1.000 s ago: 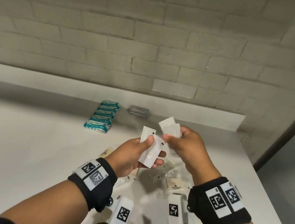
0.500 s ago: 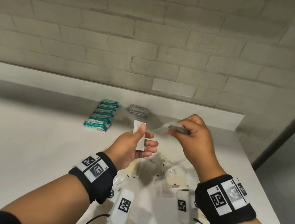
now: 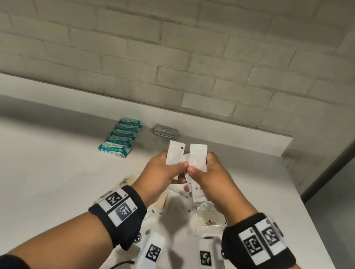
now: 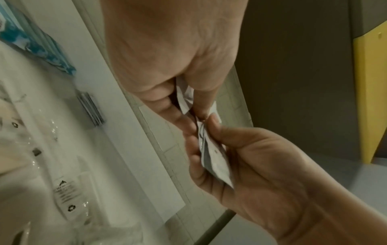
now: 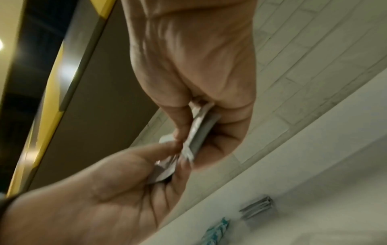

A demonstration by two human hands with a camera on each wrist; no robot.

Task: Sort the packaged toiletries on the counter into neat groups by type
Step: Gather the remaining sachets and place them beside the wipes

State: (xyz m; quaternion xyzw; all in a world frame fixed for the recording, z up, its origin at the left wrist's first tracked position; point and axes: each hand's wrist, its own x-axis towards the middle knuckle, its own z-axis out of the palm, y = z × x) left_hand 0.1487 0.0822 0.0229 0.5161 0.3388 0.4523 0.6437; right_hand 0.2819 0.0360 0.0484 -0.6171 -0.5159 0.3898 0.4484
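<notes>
Both hands are raised together above the white counter (image 3: pixel 25 167). My left hand (image 3: pixel 162 174) pinches a white sachet (image 3: pixel 174 152) that stands upright between thumb and fingers. Right beside it, my right hand (image 3: pixel 209 177) grips more white sachets (image 3: pixel 197 158), one of them hanging down below the fingers. The two hands touch at the thumbs. In the left wrist view the sachets (image 4: pixel 211 154) lie edge-on between the fingers of both hands. In the right wrist view they (image 5: pixel 201 129) show as a thin stack.
A row of teal-and-white packets (image 3: pixel 121 140) lies at the back of the counter, a small stack of grey sachets (image 3: pixel 166 130) to its right. Clear-wrapped toiletries (image 3: pixel 209 221) lie loose under my wrists. The counter's right edge (image 3: pixel 320 228) runs diagonally.
The hands, apart half a second ago, have come together. The right hand has turned its sachets upright beside the one in the left hand.
</notes>
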